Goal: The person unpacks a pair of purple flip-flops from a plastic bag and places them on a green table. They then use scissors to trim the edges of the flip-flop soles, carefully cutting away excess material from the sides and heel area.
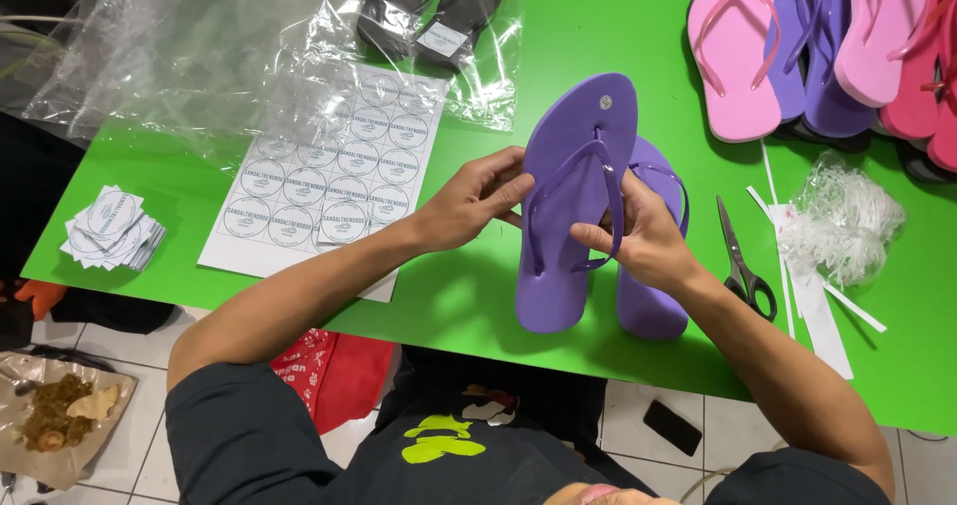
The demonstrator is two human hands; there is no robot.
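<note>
Gripping smooth purple flip-flops (576, 201) (rubbery, oblong)

We wear a dark short-sleeved shirt with a yellow-green graphic on its chest; left hand (477, 198) and right hand (638, 234) are bare, ungloved.

One camera, worn on the head, looks steeply down from close above onto a green table (478, 296). The person's own forearms reach in from the near edge; floor tiles show nearest.
</note>
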